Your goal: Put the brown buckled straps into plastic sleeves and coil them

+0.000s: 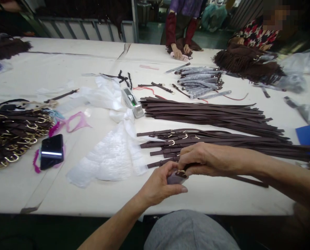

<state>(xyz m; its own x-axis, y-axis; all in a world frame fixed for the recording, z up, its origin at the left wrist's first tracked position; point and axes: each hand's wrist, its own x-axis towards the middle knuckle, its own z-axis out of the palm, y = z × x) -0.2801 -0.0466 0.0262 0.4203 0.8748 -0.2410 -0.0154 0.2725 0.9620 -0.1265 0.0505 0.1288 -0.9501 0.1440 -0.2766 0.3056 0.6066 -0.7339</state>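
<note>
My left hand [158, 184] is closed around a small pale-wrapped bundle [174, 178], its thumb stretched along the near side. At the bundle's right end a brown strap end with a gold-coloured metal piece [181, 173] shows. My right hand [199, 158] pinches at this end, its fingertips partly hidden behind the knuckles. Just beyond both hands lie brown straps with gold buckles [168, 142]. Farther back is a stack of plain brown straps [204, 113]. White thin wrapping sheets [108, 156] spread out to the left of my hands.
A tape dispenser [133, 103] stands behind the sheets. On the left are a phone [52, 151] and a heap of buckled brown straps [14, 135]. Wrapped straps [199, 80] lie at the back. Across the table [66, 201], two people work near dark fringed pieces [249, 64].
</note>
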